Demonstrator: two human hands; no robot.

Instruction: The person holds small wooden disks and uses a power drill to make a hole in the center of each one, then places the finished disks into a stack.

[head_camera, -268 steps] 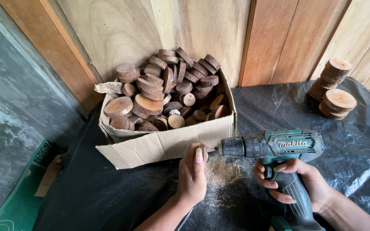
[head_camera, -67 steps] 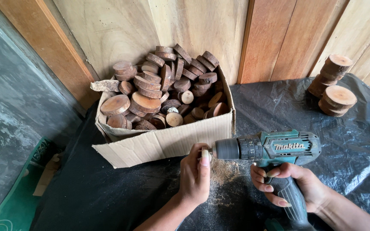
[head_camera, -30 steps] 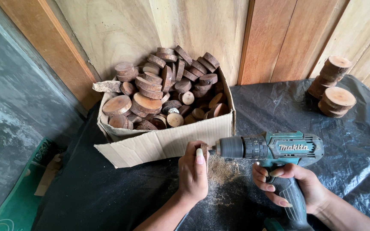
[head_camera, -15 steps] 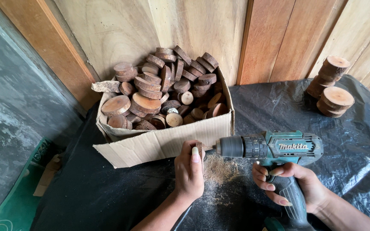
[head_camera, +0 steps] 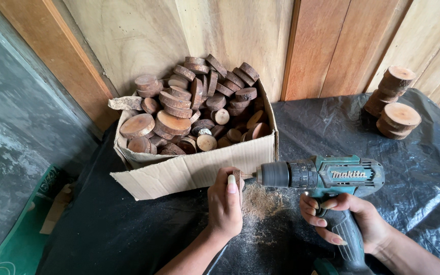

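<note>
My left hand [head_camera: 224, 202] pinches a small round wood slice [head_camera: 237, 179] upright on its edge over the black plastic sheet [head_camera: 143, 229]. My right hand [head_camera: 345, 219] grips the handle of a teal and black cordless drill [head_camera: 322, 175] held level. The drill's bit touches the right face of the slice. A patch of sawdust [head_camera: 260, 201] lies on the sheet just below the bit.
An open cardboard box [head_camera: 194, 165] heaped with round wood slices stands just behind my hands. Two short stacks of wood slices [head_camera: 392, 102] sit at the back right against the wooden plank wall. A grey floor and a green object [head_camera: 21, 239] lie to the left.
Hardly anything differs: both hands keep their hold on the slice and the drill, which shifted only slightly at the same spot over the sawdust.
</note>
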